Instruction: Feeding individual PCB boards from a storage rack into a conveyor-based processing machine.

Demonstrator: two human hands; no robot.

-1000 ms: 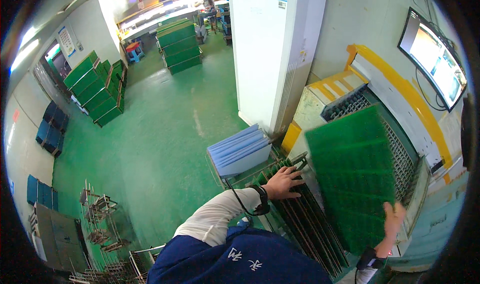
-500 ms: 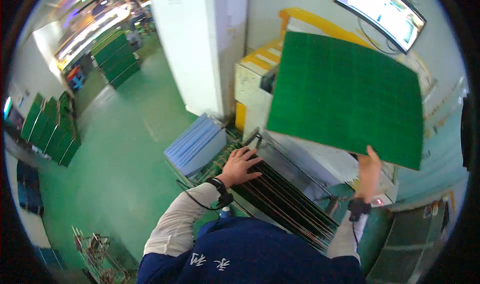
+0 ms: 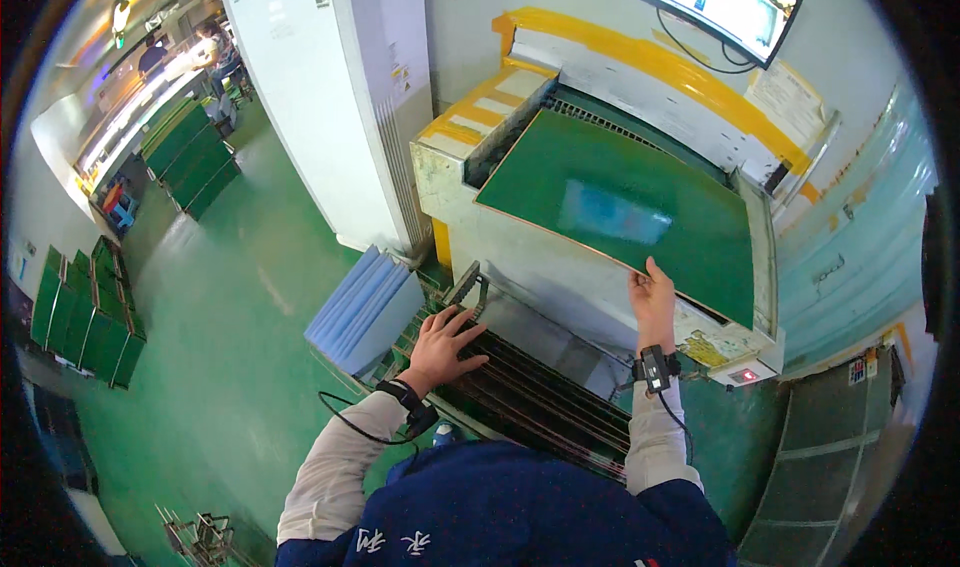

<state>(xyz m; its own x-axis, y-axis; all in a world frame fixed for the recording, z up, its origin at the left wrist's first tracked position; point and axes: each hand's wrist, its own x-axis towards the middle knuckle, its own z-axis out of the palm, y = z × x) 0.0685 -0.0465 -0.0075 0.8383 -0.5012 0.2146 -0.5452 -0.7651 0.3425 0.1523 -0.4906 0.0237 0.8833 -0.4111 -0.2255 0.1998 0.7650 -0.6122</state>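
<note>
My right hand [image 3: 653,304] grips the near edge of a large green panel [image 3: 610,182], thumb on top and fingers underneath. The panel lies low over the bed of a white machine [image 3: 560,252], tilted slightly, with a bluish reflection on its glossy face. A row of dark panels [image 3: 540,397] stands on edge in a rack [image 3: 468,285] in front of me. My left hand [image 3: 443,349] rests on the left end of that row, fingers spread and nothing held. Just left of it, several light blue sheets [image 3: 365,302] stand upright.
A white cabinet [image 3: 310,97] stands beyond the machine's left end. On the wall hangs a screen [image 3: 715,7]. Clear plastic sheeting [image 3: 840,237] hangs at the right. Stacks of green panels [image 3: 90,312] lean at the left, and a metal rack [image 3: 200,537] sits at lower left.
The green panel has come down from a raised, tilted pose onto the machine bed, my right hand still at its near edge. My left hand stays on the racked panels. The view has shifted right.
</note>
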